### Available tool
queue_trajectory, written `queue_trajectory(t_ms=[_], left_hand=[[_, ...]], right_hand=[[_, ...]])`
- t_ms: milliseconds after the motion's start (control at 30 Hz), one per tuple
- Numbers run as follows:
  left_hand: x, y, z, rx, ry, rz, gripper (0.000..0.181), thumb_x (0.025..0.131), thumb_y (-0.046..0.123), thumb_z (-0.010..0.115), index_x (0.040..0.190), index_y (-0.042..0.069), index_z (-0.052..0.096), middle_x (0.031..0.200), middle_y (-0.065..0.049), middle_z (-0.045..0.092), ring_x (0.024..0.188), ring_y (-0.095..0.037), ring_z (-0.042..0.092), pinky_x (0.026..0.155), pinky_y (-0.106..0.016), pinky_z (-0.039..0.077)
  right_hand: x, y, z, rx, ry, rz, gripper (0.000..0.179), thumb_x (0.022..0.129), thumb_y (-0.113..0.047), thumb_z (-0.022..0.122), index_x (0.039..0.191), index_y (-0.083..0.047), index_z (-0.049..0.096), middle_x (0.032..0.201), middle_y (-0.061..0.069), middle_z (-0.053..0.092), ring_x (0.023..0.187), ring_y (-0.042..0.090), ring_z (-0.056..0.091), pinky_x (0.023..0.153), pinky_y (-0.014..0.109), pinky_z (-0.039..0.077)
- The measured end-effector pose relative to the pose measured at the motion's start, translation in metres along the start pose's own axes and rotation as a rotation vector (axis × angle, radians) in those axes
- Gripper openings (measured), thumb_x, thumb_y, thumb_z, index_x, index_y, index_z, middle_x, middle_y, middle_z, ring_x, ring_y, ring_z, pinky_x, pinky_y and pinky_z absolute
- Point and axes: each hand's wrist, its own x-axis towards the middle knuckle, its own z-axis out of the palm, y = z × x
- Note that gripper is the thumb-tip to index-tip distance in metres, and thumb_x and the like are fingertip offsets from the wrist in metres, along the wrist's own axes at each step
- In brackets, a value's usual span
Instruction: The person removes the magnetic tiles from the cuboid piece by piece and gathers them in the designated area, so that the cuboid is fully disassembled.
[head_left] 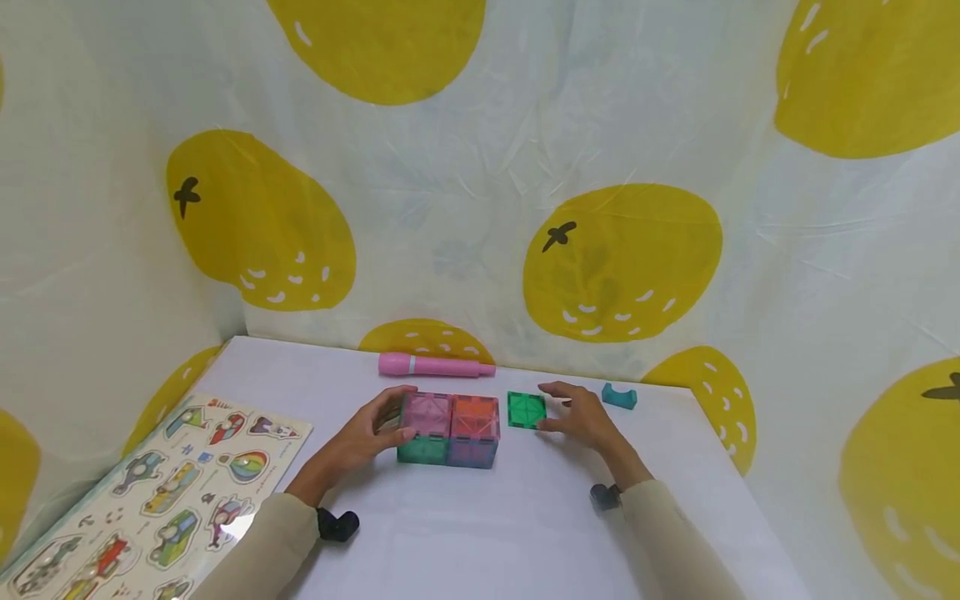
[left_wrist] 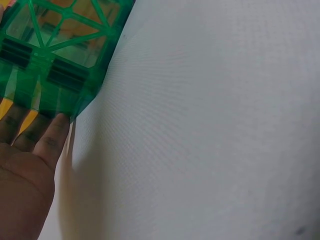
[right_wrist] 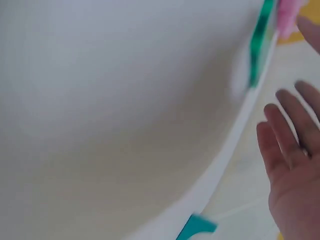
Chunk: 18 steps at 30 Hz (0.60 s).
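A block of translucent magnetic tiles, two cubes side by side in pink, orange, green and purple, stands on the white table. My left hand holds its left end, thumb on the front face and fingers over the top and back. In the left wrist view the fingers lie against a green tile of the block. A single green square tile lies flat just right of the block. My right hand hovers beside its right edge with fingers relaxed and holds nothing; the right hand shows spread in the right wrist view.
A pink pen-like stick lies behind the block near the table's back edge. A small teal piece sits at the back right. A picture puzzle board covers the left side. A lemon-print cloth hangs around the table.
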Motion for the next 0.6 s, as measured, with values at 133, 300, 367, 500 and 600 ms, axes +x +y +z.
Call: queue_trajectory(t_ms=[133, 300, 367, 500, 600], left_hand=[[0.0, 0.0, 0.0, 0.003, 0.0, 0.007, 0.075, 0.099, 0.033, 0.076, 0.163, 0.023, 0.038, 0.169, -0.002, 0.042, 0.163, -0.035, 0.029, 0.133, -0.062, 0.021], [-0.001, 0.001, -0.001, -0.005, 0.003, 0.019, 0.075, 0.1, 0.031, 0.076, 0.163, 0.024, 0.038, 0.168, -0.004, 0.042, 0.161, -0.036, 0.031, 0.132, -0.064, 0.021], [-0.001, 0.002, -0.001, -0.007, 0.007, 0.016, 0.074, 0.1, 0.031, 0.076, 0.163, 0.025, 0.038, 0.168, -0.004, 0.042, 0.161, -0.036, 0.032, 0.132, -0.064, 0.022], [0.0, 0.001, 0.0, -0.001, 0.013, -0.001, 0.075, 0.099, 0.033, 0.077, 0.163, 0.027, 0.038, 0.168, -0.003, 0.042, 0.162, -0.035, 0.031, 0.132, -0.064, 0.021], [0.001, 0.001, 0.001, 0.002, 0.012, -0.015, 0.076, 0.099, 0.034, 0.077, 0.163, 0.027, 0.038, 0.169, -0.002, 0.042, 0.162, -0.034, 0.03, 0.132, -0.064, 0.021]], right_hand=[[-0.015, -0.017, 0.01, 0.181, 0.089, -0.019, 0.048, 0.093, -0.022, 0.084, 0.137, -0.011, 0.07, 0.133, 0.012, 0.074, 0.117, 0.029, 0.072, 0.103, 0.042, 0.061], [-0.032, -0.041, 0.027, 0.479, 0.089, 0.024, 0.039, 0.097, -0.018, 0.08, 0.132, -0.002, 0.072, 0.117, 0.02, 0.079, 0.1, 0.031, 0.08, 0.085, 0.028, 0.066], [-0.037, -0.052, 0.033, 0.553, 0.077, 0.042, 0.039, 0.098, -0.017, 0.079, 0.133, -0.002, 0.072, 0.116, 0.021, 0.079, 0.099, 0.033, 0.081, 0.084, 0.031, 0.067], [-0.042, -0.067, 0.045, 0.621, 0.084, 0.068, 0.04, 0.096, -0.018, 0.08, 0.133, -0.005, 0.073, 0.112, 0.016, 0.081, 0.094, 0.03, 0.082, 0.082, 0.035, 0.067], [-0.044, -0.074, 0.052, 0.657, 0.11, 0.091, 0.04, 0.094, -0.018, 0.083, 0.131, -0.007, 0.074, 0.108, 0.014, 0.082, 0.09, 0.027, 0.082, 0.08, 0.036, 0.068]])
